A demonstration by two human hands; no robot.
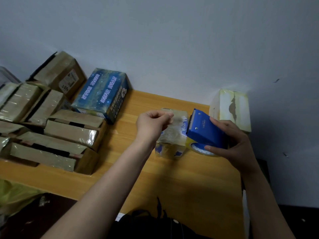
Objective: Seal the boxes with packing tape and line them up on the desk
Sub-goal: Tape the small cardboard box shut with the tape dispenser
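A small white and blue box (174, 135) wrapped in clear tape stands in the middle of the wooden desk (155, 178). My right hand (236, 144) grips a blue tape dispenser (205, 130) with a clear tape roll (200, 149), held just right of the box and above it. My left hand (153, 123) hovers over the box's left top and pinches the free end of a clear tape strip (179, 120) that runs back to the dispenser's toothed blade.
Several tape-covered brown cardboard boxes (69, 130) crowd the desk's left side. A dark blue starry box (103, 94) stands against the wall behind them. A pale yellow taped box (231, 107) sits at the far right corner. A dark bag (151, 225) lies at the near edge.
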